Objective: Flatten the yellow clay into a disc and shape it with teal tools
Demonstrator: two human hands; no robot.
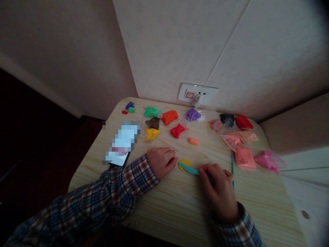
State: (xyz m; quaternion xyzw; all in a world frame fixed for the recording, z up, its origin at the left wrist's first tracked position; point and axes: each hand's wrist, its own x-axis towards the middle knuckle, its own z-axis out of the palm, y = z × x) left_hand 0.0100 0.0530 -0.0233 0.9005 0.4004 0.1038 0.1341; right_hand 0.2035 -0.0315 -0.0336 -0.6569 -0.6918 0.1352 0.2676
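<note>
Your right fingers (205, 168) grip the teal knife (191, 169) on the yellow disc (186, 162), mid-surface (174, 206); left fingers (170, 160) curl alongside, can't tell if holding anything, so uneven blade pressure could skid or tear the disc.

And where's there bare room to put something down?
Bare tabletop lies between the left hand and right hand, nearer than the yellow disc, and right of the right hand, below the bright pink bag. It's crowded toward the wall, where coloured packets sit.
</note>
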